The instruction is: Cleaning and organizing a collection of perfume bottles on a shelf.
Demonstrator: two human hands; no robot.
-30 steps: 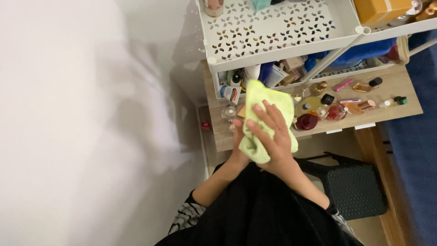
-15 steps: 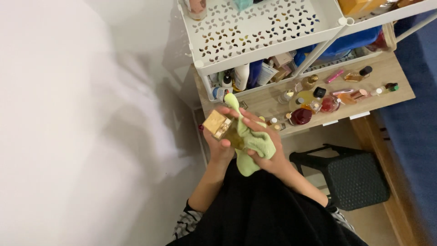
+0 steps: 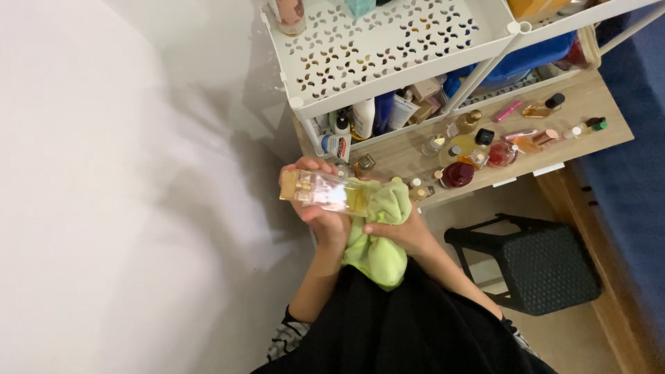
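The left hand (image 3: 320, 216) wraps its fingers around a clear glass bottle (image 3: 322, 190) with yellow liquid inside. The bottle lies on its side, up in the air in front of the person, with its square gold end pointing left toward the white wall (image 3: 104, 173). The right hand (image 3: 402, 232) squeezes a soft light green cloth (image 3: 377, 232) and presses it onto the right end of the bottle. The cloth is bunched up and hangs down between the two hands, over the person's black clothes. So both hands are closed tight, one on the bottle and one on the cloth. Just behind the hands is a wooden shelf (image 3: 415, 149) full of little bottles. One is a round dark red bottle (image 3: 457, 174), one is a thin pink tube (image 3: 507, 111), and one has a black cap (image 3: 485, 136). Above the shelf is a white tray with holes (image 3: 388, 41). Under the tray stand taller bottles, white and blue. A black stool (image 3: 540, 266) stands on the floor to the right, near the person's right arm. A blue surface (image 3: 627, 180) fills the far right side.
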